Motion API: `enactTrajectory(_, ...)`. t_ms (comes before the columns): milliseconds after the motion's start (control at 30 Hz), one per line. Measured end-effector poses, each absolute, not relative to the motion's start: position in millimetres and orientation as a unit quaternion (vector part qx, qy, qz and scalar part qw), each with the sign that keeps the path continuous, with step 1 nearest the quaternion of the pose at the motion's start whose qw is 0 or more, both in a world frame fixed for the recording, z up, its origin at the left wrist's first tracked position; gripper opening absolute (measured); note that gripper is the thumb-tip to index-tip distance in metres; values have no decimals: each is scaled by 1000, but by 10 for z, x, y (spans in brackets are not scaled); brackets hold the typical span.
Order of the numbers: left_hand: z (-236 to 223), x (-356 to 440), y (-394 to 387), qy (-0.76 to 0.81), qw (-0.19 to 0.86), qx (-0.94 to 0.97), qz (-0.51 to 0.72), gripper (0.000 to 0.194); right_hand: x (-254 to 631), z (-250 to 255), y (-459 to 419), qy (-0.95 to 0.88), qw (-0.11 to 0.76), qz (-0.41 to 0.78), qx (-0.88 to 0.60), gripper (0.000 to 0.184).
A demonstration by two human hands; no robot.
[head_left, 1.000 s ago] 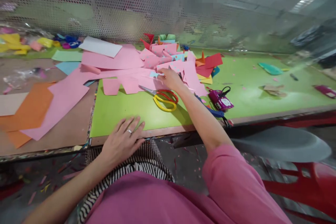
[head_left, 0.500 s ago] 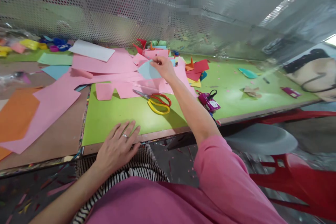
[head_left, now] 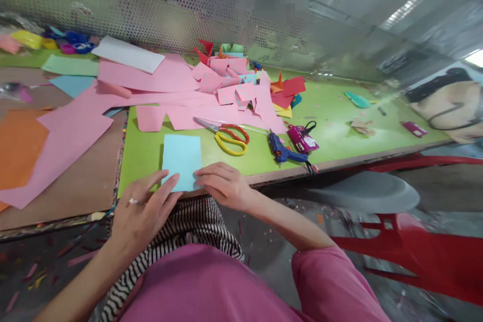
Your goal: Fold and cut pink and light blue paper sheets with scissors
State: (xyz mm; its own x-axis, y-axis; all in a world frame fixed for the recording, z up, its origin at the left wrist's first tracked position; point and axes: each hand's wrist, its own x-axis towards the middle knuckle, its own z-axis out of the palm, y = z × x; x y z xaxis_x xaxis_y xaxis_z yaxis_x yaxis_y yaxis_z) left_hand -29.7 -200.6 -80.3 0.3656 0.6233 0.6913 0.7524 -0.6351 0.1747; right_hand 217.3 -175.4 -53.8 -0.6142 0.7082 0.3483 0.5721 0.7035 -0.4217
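Note:
A light blue rectangle of paper (head_left: 181, 156) lies on the green tabletop near the front edge, just before me. My left hand (head_left: 145, 201), with a ring on one finger, rests at its lower left corner, fingers stretched and apart, tips touching the paper. At the lower right edge, my right hand (head_left: 222, 186) pinches the same sheet between thumb and fingers. Scissors (head_left: 230, 138) with red and yellow handles lie just beyond, blades toward the left. Farther right are a blue glue gun (head_left: 281, 151) and a purple box-like item (head_left: 303, 138) with a black loop.
Pink paper sheets (head_left: 147, 78) spread across the back and left. Spotted pink pieces (head_left: 226, 68) are heaped behind the scissors. Orange paper (head_left: 18, 151) lies far left. A perforated metal screen (head_left: 151, 5) rises behind the table; a red chair (head_left: 426, 246) stands at right.
My right hand has brought the light blue paper from the pink heap to the table's front edge. My left hand has shifted left onto its corner. The glue gun has come into view.

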Motion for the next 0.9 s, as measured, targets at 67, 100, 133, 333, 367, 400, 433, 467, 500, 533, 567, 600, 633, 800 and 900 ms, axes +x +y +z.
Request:
enactTrajectory(67, -820, -327, -2000, -373, 85, -854, -352, 34, 2131, -703, -1807, -897, 283, 108, -321, 19)
enactTrajectory(100, -828, -331, -1993, -355, 83, -864, -347, 23, 2115, -739, -1804, -899, 294, 96, -310, 16)
enactTrajectory(133, -833, -331, -1986, -342, 80, -870, -346, 17, 2102, -750, -1790, -900, 300, 90, -305, 14)
enactTrajectory(333, -779, -340, -1941, -356, 86, -869, -333, 12, 2071, -653, -1673, -896, 291, 95, -321, 14)
enactTrajectory(367, -769, -349, -1933, -366, 84, -866, -330, 12, 2074, -653, -1663, -896, 287, 89, -328, 15)
enactTrajectory(400, -763, -360, -1925, -375, 78, -863, -328, 12, 2079, -658, -1656, -895, 282, 83, -335, 15)
enactTrajectory(433, -761, -373, -1918, -382, 70, -862, -327, 11, 2085, -666, -1652, -896, 277, 77, -340, 15)
enactTrajectory(467, -761, -386, -1911, -387, 59, -861, -325, 11, 2091, -674, -1651, -896, 272, 72, -343, 15)
enactTrajectory(500, -764, -399, -1905, -390, 49, -861, -323, 11, 2097, -680, -1652, -897, 266, 70, -345, 16)
enactTrajectory(533, -766, -413, -1900, -391, 41, -861, -322, 11, 2102, -684, -1653, -898, 262, 71, -347, 16)
enactTrajectory(567, -767, -428, -1896, -393, 36, -860, -323, 11, 2105, -684, -1656, -897, 258, 72, -351, 16)
enactTrajectory(600, -766, -442, -1893, -398, 33, -858, -324, 11, 2107, -682, -1658, -896, 257, 74, -355, 17)
enactTrajectory(633, -763, -455, -1891, -403, 29, -854, -327, 11, 2107, -680, -1658, -895, 256, 77, -358, 17)
enactTrajectory(800, -728, -486, -1896, -427, -5, -838, -339, 10, 2090, -688, -1637, -887, 262, 98, -366, 16)
enactTrajectory(900, -710, -463, -1901, -449, -25, -824, -345, 11, 2066, -693, -1633, -878, 266, 119, -380, 16)
